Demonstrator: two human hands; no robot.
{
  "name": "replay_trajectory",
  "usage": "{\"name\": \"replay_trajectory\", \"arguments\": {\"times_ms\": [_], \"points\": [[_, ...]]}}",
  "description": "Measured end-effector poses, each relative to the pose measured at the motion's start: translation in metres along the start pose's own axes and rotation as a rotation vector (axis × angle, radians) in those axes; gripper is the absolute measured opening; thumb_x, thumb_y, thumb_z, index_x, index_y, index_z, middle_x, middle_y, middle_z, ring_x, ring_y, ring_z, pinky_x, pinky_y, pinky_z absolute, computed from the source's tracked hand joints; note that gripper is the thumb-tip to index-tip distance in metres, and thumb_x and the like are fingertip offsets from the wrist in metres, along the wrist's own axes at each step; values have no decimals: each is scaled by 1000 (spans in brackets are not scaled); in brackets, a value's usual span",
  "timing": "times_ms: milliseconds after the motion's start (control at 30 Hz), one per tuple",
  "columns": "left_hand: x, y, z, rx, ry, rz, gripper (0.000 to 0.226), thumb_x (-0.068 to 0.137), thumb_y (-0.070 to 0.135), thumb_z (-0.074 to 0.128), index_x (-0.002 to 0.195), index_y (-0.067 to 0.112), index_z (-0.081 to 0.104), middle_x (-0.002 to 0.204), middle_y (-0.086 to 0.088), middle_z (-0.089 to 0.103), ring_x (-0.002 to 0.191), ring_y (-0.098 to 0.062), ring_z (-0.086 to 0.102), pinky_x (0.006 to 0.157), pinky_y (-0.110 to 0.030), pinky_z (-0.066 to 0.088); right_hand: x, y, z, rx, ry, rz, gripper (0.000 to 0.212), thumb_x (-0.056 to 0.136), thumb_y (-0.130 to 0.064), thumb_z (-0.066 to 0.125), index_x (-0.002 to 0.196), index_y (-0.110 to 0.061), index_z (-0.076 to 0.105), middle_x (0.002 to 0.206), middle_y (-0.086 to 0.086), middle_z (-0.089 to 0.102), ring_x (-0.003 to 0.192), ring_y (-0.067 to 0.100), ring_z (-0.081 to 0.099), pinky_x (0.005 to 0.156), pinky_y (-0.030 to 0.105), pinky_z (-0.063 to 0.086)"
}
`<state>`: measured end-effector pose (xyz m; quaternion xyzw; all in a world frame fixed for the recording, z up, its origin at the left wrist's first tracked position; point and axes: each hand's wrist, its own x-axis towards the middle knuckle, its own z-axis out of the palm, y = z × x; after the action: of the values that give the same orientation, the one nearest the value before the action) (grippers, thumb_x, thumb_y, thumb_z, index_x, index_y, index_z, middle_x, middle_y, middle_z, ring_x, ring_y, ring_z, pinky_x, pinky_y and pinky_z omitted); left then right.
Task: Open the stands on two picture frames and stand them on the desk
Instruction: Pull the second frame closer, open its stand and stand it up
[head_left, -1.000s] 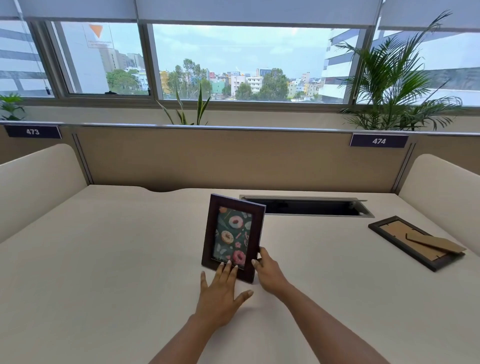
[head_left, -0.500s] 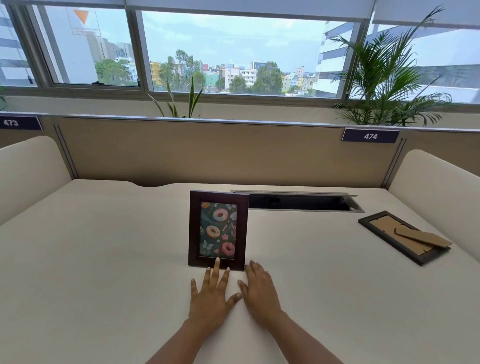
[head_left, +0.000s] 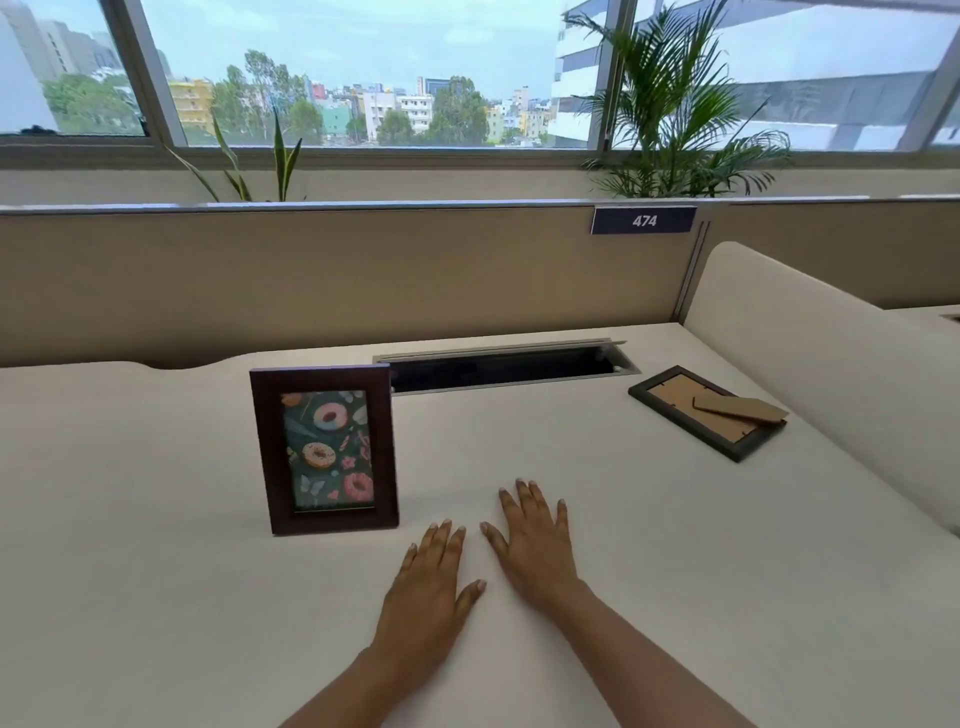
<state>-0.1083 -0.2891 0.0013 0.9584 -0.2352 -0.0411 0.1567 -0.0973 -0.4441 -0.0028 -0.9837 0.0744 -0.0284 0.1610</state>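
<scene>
One frame (head_left: 326, 451) is up — doughnut picture facing me, upright on the desk (head_left: 156, 597), left of centre. Both my hands lie flat on the desk in front of me. My left hand (head_left: 427, 587) sits palm down with fingers spread, holding nothing, just to the right of that frame's bottom corner and clear of it. My right hand (head_left: 535, 540) lies beside it, equally flat and empty.

The second frame (head_left: 707, 413) lies face down, well off to my right near the padded side wall (head_left: 831, 374), with its cardboard stand (head_left: 740, 409) resting on the back. So I reckon I'm about halfway, and that one is next.

To do it well, I'd reach over with the right hand and take the frame by its dark edge, not by the stand — that cardboard hinge looks like the weak part. I'd lift the frame or draw it nearer first, so I'm not working at full stretch. Then steady it with the left hand and swing the stand fully open with a fingertip at its free end. Set the bottom edge down first, let the stand take the weight, and let go slowly. I'd place it well clear of the cable slot (head_left: 504, 366) at the back.
</scene>
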Motion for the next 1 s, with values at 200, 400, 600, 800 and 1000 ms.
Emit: {"name": "replay_trajectory", "arguments": {"times_ms": [200,400,600,800,1000], "points": [[43,33,14,5,-15,13,123,42,82,-27,145,22,2,158,0,-2,145,-13,-5,111,-27,-10,21,85,-34,-169,97,99,117,53,-68,-40,144,-18,14,157,7,8,145,20,1,116,47,-4],[86,51,23,5,-7,29,126,40,78,-36,145,22,5,158,1,-2,145,-13,-4,112,-28,-8,47,151,-55,-169,124,299,57,95,-45,24,143,-15,16,156,9,10,145,22,2,116,49,0],[119,57,31,29,21,23,120,44,76,-36,145,24,3,158,2,-3,144,-13,-6,115,-36,-8,76,191,-66,-197,211,389,56,95,-42,28,141,-11,22,155,13,15,144,25,6,115,52,3],[123,54,36,39,51,22,113,49,76,-34,145,27,0,157,5,-6,144,-10,-9,115,-36,-9,100,206,-72,-167,240,484,57,94,-40,32,141,-7,23,152,18,19,143,30,11,114,53,9],[125,54,37,32,69,27,111,51,76,-33,145,27,1,158,6,-4,144,-10,-8,115,-36,-8,106,205,-68,-87,305,507,54,95,-33,37,137,-2,27,145,20,32,138,33,23,114,52,12]]}}
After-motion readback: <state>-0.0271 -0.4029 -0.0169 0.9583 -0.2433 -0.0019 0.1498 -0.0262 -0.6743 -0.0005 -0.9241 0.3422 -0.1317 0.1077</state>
